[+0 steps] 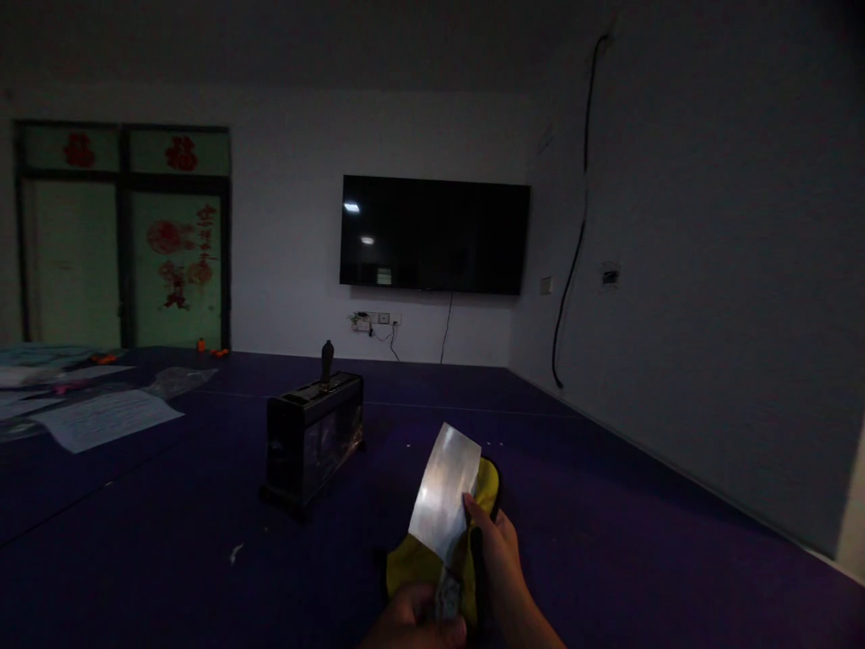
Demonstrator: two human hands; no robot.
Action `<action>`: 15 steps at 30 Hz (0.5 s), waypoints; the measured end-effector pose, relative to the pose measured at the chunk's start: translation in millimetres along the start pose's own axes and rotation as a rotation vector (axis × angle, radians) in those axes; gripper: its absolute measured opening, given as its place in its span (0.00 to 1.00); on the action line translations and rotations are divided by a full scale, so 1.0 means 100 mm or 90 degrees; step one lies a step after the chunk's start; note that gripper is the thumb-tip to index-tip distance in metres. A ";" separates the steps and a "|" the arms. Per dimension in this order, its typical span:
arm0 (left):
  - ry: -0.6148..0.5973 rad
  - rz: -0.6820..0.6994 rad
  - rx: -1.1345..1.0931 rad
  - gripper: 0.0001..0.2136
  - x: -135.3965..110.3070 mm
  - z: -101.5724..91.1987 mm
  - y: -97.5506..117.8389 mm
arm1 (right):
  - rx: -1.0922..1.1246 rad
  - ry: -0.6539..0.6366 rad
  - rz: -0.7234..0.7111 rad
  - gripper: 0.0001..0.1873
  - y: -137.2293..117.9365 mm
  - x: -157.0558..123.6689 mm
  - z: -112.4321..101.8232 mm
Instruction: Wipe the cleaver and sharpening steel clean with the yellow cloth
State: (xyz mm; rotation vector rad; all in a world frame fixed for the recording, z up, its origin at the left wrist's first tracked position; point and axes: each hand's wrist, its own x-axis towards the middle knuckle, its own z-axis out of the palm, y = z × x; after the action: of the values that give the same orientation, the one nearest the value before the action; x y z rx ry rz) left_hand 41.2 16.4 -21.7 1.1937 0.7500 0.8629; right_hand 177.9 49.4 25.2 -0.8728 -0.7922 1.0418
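A wide shiny cleaver blade [444, 491] stands tilted up in front of me, over a purple table surface [203, 541]. My left hand [412, 622] is closed around the cleaver's handle at the bottom edge of the view. My right hand [498, 563] holds a yellow cloth [423, 563] against the back of the blade, fingers bent round its edge. A dark knife block [312, 437] stands on the table just beyond, with one dark handle sticking up from its top.
Sheets of paper [104, 419] and clear plastic lie at the left of the table, with small orange items behind. A black wall television [433, 234] hangs ahead, a white wall [709, 315] runs along the right, and decorated glass doors [125, 243] stand at far left.
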 end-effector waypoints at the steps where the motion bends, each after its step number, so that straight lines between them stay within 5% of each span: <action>1: -0.035 0.001 0.009 0.25 0.00 -0.01 0.02 | 0.021 -0.007 0.016 0.20 0.00 -0.03 0.03; 7: -0.096 0.016 0.020 0.24 0.00 -0.03 0.08 | 0.014 -0.075 -0.022 0.23 -0.07 -0.12 0.13; 12: -0.059 0.004 -0.069 0.26 -0.04 -0.01 0.12 | -0.040 -0.005 -0.052 0.24 -0.13 -0.01 -0.01; 15: -0.036 0.007 -0.066 0.26 -0.01 -0.06 0.16 | -0.209 0.073 -0.189 0.21 -0.15 0.13 -0.19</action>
State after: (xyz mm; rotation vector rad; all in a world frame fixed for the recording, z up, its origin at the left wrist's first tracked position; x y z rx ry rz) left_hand 32.9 20.3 -6.9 1.1271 0.6463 0.8641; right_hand 203.5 53.5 31.8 -1.0450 -0.9778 0.6046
